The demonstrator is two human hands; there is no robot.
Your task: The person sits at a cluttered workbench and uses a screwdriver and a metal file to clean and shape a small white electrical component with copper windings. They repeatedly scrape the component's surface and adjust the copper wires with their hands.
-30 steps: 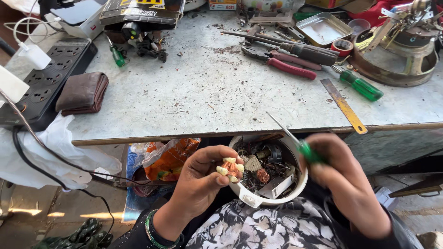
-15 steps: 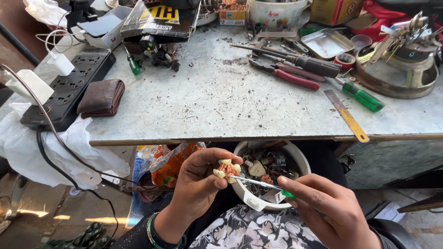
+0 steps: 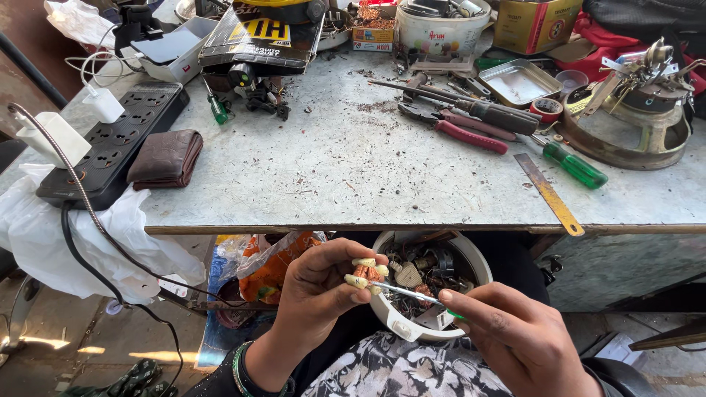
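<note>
Swung over, screwdriver (image 3: pixel 412 293) tip seemingly touches left hand's (image 3: pixel 323 294) part (image 3: pixel 365 272).

bowl (image 3: pixel 471 257) before table (image 3: pixel 353 176) edge | wallet (image 3: pixel 165 158) left | pliers (image 3: pixel 471 136) right

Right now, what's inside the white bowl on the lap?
The white bowl holds a jumble of small dark and metal parts. The right hand and its thin tool cover the near side; the bottom is hidden.
</note>
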